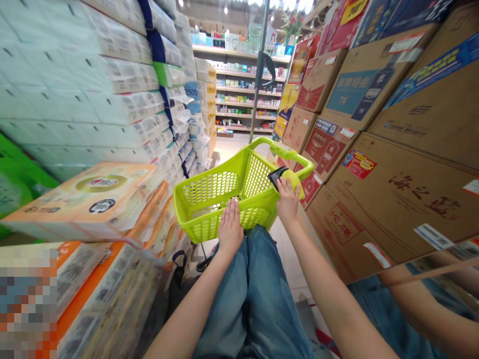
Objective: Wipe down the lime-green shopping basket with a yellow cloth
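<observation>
In front of my knees stands a lime-green plastic shopping cart [215, 182] with perforated walls and a raised handle [288, 152]. My left hand [230, 227] rests on the near side wall and rim of the cart, its fingers straight and together. On the cart's near right side, below the handle, my right hand [287, 202] presses a soft yellow-and-black cloth [294, 182] against the plastic. The fingers lie over the cloth, and its underside is hidden. A small dark part shows at the bottom inside the basket; I cannot make out more.
Stacked tissue packs [127, 85] rise on the left, with orange packs [86, 194] lower down. Liquor cartons [404, 189] wall in the right side. A metal pole [256, 99] and shelves of goods [243, 92] stand beyond the cart. A dark strap [179, 259] hangs near my left.
</observation>
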Tool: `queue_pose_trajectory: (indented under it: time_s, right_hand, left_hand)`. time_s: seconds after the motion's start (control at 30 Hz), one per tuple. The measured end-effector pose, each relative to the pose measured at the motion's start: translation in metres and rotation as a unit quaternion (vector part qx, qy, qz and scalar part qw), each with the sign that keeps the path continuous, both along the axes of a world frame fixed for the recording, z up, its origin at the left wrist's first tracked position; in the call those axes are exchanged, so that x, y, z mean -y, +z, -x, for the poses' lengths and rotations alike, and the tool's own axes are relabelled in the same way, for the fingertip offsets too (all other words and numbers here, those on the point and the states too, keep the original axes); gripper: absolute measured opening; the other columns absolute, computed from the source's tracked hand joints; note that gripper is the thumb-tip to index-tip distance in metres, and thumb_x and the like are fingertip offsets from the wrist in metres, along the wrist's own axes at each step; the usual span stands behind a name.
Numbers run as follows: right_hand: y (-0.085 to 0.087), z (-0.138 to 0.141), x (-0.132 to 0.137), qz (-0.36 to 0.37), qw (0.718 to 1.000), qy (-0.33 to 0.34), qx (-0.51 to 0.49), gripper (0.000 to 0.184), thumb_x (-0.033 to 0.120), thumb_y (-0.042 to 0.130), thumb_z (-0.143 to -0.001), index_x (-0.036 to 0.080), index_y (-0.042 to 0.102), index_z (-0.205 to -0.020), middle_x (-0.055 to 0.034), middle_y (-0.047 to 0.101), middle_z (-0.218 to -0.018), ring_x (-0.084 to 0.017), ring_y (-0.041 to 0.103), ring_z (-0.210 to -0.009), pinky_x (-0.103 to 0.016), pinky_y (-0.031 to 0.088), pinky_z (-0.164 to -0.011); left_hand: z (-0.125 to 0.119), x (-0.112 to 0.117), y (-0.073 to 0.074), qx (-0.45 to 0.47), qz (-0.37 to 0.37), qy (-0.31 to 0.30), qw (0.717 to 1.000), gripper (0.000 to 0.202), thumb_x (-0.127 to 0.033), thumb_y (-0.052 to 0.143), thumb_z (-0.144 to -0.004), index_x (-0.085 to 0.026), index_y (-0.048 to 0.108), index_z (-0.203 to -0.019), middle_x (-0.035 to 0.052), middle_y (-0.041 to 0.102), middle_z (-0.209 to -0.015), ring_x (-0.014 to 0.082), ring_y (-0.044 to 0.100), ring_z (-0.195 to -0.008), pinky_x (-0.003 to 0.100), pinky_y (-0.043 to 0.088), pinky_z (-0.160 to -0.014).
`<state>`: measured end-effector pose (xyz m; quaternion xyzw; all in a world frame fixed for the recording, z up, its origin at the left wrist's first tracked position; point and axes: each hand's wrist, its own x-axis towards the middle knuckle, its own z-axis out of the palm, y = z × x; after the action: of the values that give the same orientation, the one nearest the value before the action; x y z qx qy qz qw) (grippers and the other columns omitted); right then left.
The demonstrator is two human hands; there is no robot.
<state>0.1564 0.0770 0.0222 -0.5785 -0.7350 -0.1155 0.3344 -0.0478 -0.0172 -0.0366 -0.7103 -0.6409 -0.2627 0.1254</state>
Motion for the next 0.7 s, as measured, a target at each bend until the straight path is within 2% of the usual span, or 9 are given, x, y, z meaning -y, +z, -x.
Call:
queue_pose_trajectory:
  time_s: [0.03,0.13,0.23,0.33,0.43,0.5,0.6,0.7]
  right_hand:
    - [-0.008,0.018,0.007,0.005,1.000,0.001,-0.012,0.071,-0.003,0.036,-0.078,0.018,0.047,-0.145,-0.0068,0.045,-0.153,-0.024,0.032,-0.147,-0.057,0.009,-0.123]
    - [-0.033,0.076,0.032,0.033,0.996,0.083,0.007,0.067,-0.002,0.034,-0.082,0.015,0.047,-0.146,-0.0065,0.046,-0.152,-0.022,0.032,-0.147,-0.052,0.011,-0.124]
    - [-0.045,0.104,0.050,0.041,0.990,0.130,0.024,0.062,0.003,0.037,-0.087,0.015,0.045,-0.147,-0.0066,0.045,-0.153,-0.021,0.031,-0.148,-0.048,0.013,-0.124]
    - [-0.037,0.086,0.047,0.037,0.979,0.185,0.080,0.063,0.003,0.038,-0.088,0.019,0.041,-0.149,-0.0057,0.044,-0.154,-0.019,0.032,-0.147,-0.048,0.008,-0.125]
    - [-0.016,0.037,0.029,0.029,0.954,0.248,0.165,0.069,0.000,0.038,-0.085,0.024,0.039,-0.150,-0.0038,0.045,-0.153,-0.016,0.034,-0.146,-0.048,0.003,-0.125]
    - [-0.002,0.003,0.015,0.023,0.950,0.248,0.191,0.071,-0.002,0.038,-0.084,0.026,0.041,-0.149,-0.0027,0.046,-0.152,-0.015,0.037,-0.145,-0.048,0.001,-0.125]
    - [0.009,-0.029,-0.002,0.000,0.976,0.155,0.153,0.070,-0.002,0.037,-0.083,0.026,0.045,-0.147,-0.0032,0.048,-0.151,-0.017,0.039,-0.144,-0.053,-0.001,-0.124]
    - [-0.001,-0.017,-0.003,-0.015,0.997,0.039,0.072,0.070,-0.002,0.036,-0.081,0.020,0.045,-0.147,-0.0066,0.045,-0.153,-0.021,0.033,-0.147,-0.056,0.004,-0.124]
  left_hand:
    - [0.000,0.000,0.000,-0.002,0.001,0.001,1.000,0.087,-0.009,0.047,-0.079,-0.005,0.009,-0.156,0.0135,0.015,-0.165,0.0226,0.010,-0.153,0.041,0.018,-0.125]
    - [0.000,-0.001,0.000,-0.011,0.002,0.006,1.000,0.082,-0.010,0.044,-0.082,-0.004,0.011,-0.156,0.0142,0.016,-0.164,0.0225,0.010,-0.153,0.041,0.019,-0.124]
    - [0.001,0.000,0.002,-0.018,0.005,0.009,1.000,0.076,-0.011,0.041,-0.085,-0.005,0.013,-0.156,0.0137,0.020,-0.163,0.0224,0.012,-0.153,0.040,0.020,-0.124]
    - [0.002,0.001,0.004,-0.018,0.012,0.004,1.000,0.080,-0.010,0.043,-0.082,-0.005,0.013,-0.156,0.0132,0.019,-0.164,0.0226,0.013,-0.153,0.040,0.020,-0.124]
    - [0.002,0.002,0.005,-0.013,0.013,-0.001,1.000,0.084,-0.009,0.045,-0.079,-0.004,0.012,-0.156,0.0140,0.016,-0.164,0.0228,0.011,-0.153,0.040,0.019,-0.124]
    - [0.002,0.002,0.004,-0.006,0.010,-0.004,1.000,0.084,-0.009,0.046,-0.079,-0.003,0.012,-0.156,0.0142,0.016,-0.164,0.0227,0.009,-0.153,0.041,0.018,-0.125]
    - [0.001,0.002,0.003,0.003,0.005,-0.008,1.000,0.085,-0.010,0.047,-0.079,-0.004,0.012,-0.156,0.0142,0.016,-0.164,0.0230,0.010,-0.153,0.041,0.018,-0.125]
    - [0.000,0.002,0.003,0.006,0.005,-0.005,1.000,0.085,-0.009,0.047,-0.078,-0.004,0.012,-0.156,0.0145,0.017,-0.164,0.0230,0.011,-0.153,0.041,0.018,-0.125]
